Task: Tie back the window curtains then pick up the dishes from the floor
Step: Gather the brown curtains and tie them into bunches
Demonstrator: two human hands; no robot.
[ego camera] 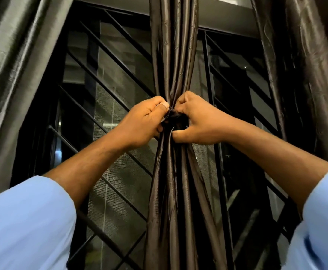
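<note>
Head view of the tie-back step. The middle curtain (171,55) hangs gathered into a narrow bundle in front of the window grille (108,106). Both hands meet at a dark knot (175,118) in the middle of that bundle. The left hand (145,123) is to the left of the knot, thumb and curled fingers pinching a strand of the dark fabric. The right hand (198,121) is to the right of the knot, fingers curled into the fabric and thumb pressed against the folds just below it. Whether the strand is a separate tie or part of the curtain cannot be told. Two further curtains hang on either side of the knot, the left curtain (9,65) and the right curtain (305,65), both loose. No dishes or floor are in view. Judged step: tightening the knot. To do it well, the two ends probably need an even outward pull, keeping the folds bunched so none slips free below the knot.
</note>
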